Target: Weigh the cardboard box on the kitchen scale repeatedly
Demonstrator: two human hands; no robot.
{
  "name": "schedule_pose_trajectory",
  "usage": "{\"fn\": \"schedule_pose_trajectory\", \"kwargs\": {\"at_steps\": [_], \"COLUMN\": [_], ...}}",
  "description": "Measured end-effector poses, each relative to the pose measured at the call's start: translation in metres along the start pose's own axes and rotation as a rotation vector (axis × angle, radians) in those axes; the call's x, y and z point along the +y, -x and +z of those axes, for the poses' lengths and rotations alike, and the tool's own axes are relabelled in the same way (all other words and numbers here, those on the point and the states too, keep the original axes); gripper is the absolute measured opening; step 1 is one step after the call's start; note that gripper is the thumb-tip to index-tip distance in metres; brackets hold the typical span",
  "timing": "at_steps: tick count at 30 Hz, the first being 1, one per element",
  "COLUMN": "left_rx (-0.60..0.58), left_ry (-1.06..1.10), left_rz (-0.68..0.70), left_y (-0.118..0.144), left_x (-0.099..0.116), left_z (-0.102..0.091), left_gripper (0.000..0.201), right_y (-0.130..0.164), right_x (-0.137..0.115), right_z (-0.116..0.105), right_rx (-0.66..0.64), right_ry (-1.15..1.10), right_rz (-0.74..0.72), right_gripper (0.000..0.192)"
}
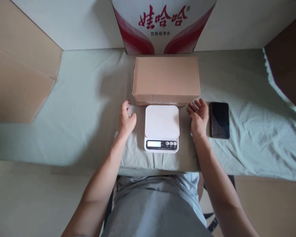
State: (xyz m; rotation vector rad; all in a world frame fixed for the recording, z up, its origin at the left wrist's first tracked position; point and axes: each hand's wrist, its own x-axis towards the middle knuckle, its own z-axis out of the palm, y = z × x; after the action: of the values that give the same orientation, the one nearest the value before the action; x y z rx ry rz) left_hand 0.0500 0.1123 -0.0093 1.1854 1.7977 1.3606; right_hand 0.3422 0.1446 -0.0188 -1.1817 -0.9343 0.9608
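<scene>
We log the pale green cloth [88,108] first: it covers the table across the whole middle band of the frame, wrinkled toward the right edge. At top centre stands a red-and-white printed carton [162,24], cut off by the upper edge, so we cannot tell what it holds. Just in front of it, centre frame, lies a plain brown cardboard box [165,79], flaps shut, contents not visible. Directly below the box, touching or nearly touching its near edge, sits a white kitchen scale [162,127]; its platform is bare, and the display and three buttons face the lower edge of the frame; the reading is too small for us to make out. To the right of centre a dark phone [219,119] lies flat, screen black. Our left hand [126,119] rests on the cloth just left of the scale, fingers loosely curled, holding nothing, fingertips near the box's lower-left corner. Our right hand [199,117] lies between scale and phone, fingers spread and relaxed, holding nothing, fingertips near the box's lower-right corner.
</scene>
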Motion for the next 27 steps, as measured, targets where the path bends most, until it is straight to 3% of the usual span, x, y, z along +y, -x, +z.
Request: {"fn": "schedule_pose_trajectory", "kwargs": {"at_steps": [7,12,16,19,22,27], "left_rx": [0.002,-0.037,-0.126,-0.203,-0.214,-0.158], "left_ry": [-0.076,-0.093,-0.008,0.072,0.128,0.135], "left_rz": [0.09,0.079,0.16,0.214,0.27,0.331], "left_y": [0.003,0.003,-0.003,-0.011,-0.014,0.014], "left_x": [0.002,0.01,0.023,0.038,0.06,0.107], "left_z": [-0.004,-0.006,-0.002,0.007,0.011,-0.014], "left_gripper": [0.053,0.07,0.08,0.074,0.07,0.074], "right_y": [0.001,0.004,0.001,-0.005,-0.011,0.013], "right_x": [0.001,-0.01,-0.026,-0.041,-0.061,-0.108], "right_z": [0.0,0.002,0.01,0.023,0.034,0.034], "right_rx": [0.011,0.011,-0.12,-0.235,-0.259,-0.192], "right_ry": [0.06,0.056,0.079,0.072,0.098,0.126], "right_rz": [-0.041,0.01,-0.08,-0.117,-0.144,-0.285], "right_gripper": [0.064,0.067,0.072,0.064,0.059,0.057]}}
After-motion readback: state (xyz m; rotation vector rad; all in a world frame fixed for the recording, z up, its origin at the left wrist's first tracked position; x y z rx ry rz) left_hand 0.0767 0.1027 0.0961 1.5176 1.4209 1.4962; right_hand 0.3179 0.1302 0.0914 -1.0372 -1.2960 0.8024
